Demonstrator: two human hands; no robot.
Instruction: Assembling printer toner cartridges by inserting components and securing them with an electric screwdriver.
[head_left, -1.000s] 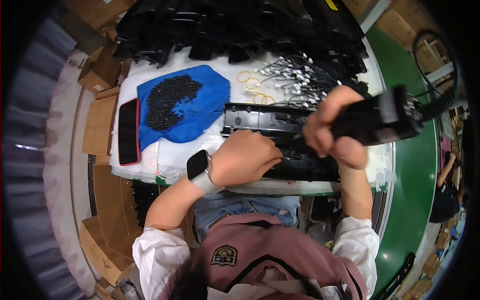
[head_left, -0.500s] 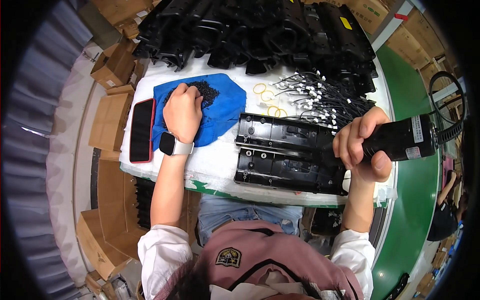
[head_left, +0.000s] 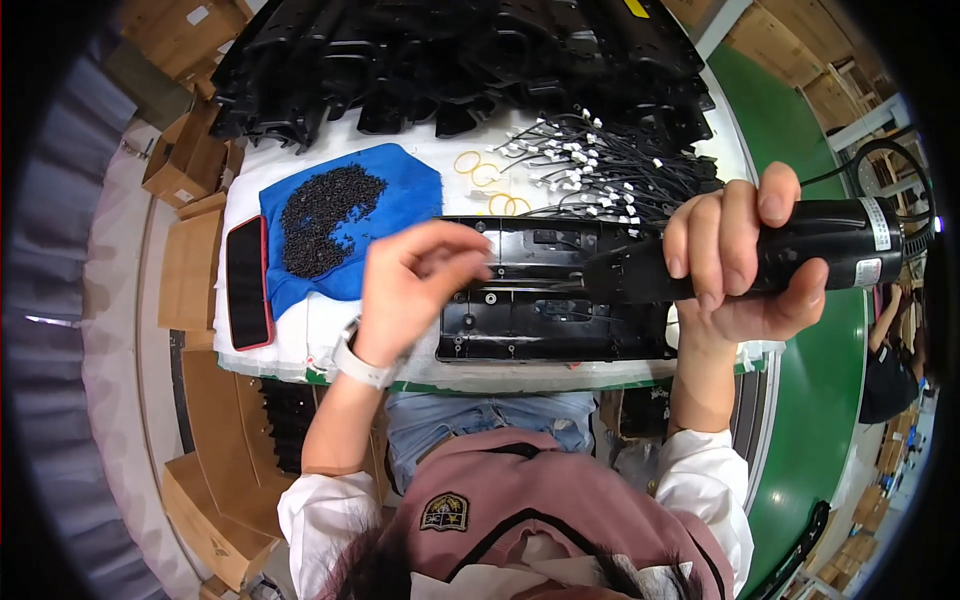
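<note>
Along the near edge of the white-covered table (head_left: 325, 338), two black panels (head_left: 560, 340) are laid one beyond the other, bordered on the far side by black cables (head_left: 600, 170). Above them, a black power driver (head_left: 840, 245) is gripped by the right hand (head_left: 735, 265), its tip pointed leftward. Over the panels' left ends the left hand (head_left: 400, 290) is held, thumb and forefinger curved together; whether anything is pinched cannot be told. At front left, white covering is exposed between the blue cloth (head_left: 408, 185) and the table's edge.

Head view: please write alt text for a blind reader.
A person's right hand grips a black cylindrical tool over two black panels; the left hand is at their left ends, near a blue cloth bearing small black parts.
</note>
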